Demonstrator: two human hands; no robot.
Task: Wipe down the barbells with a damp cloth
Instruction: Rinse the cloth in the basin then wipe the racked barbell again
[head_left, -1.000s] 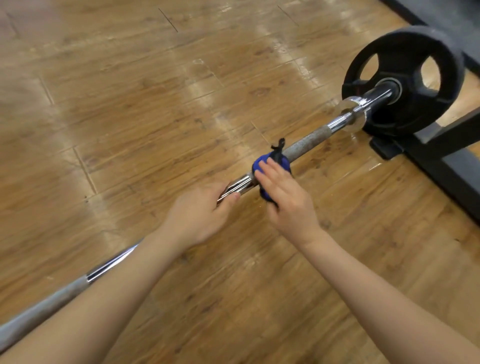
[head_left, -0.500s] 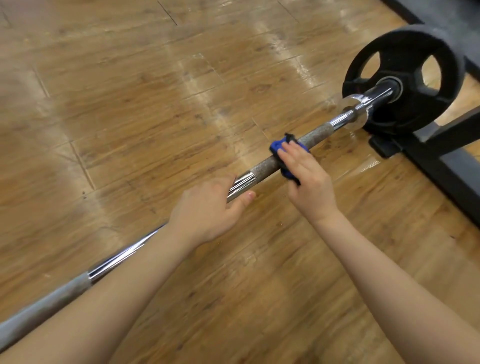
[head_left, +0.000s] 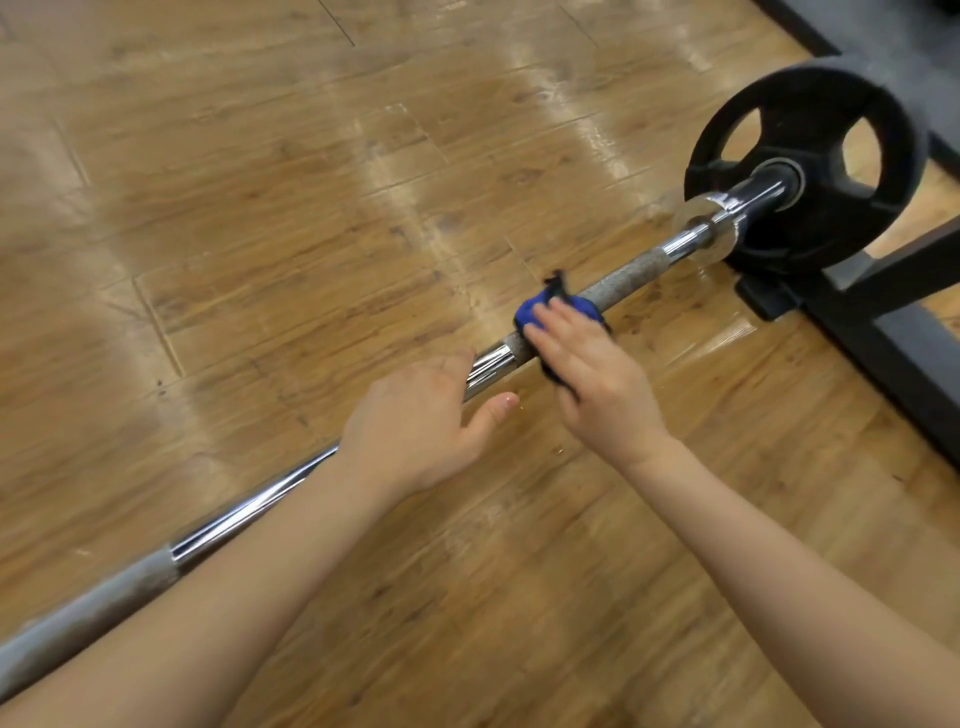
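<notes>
Wood-grain flooring (head_left: 260, 218) fills the view, glossy planks catching pale streaks of light, with a dark mat edge in the top right corner. Across it runs the barbell (head_left: 631, 275), a long diagonal from lower left to upper right, chrome sections alternating with rough grey knurled stretches. At its far end sits a black weight plate (head_left: 810, 119) with cut-out grips, a chrome collar just inside it, and a black steel frame (head_left: 893, 291) standing on the floor right beside the plate.

Now the hands. The left hand (head_left: 421, 421) lies over the chrome part of the bar, fingers curled over the far side, thumb sticking out loose beneath. Just beyond it, the right hand (head_left: 592, 374) presses a blue cloth (head_left: 532, 312) onto the knurled section, fingers fairly straight over the top, cloth wrapped around the bar beneath them with a dark tag poking up.
</notes>
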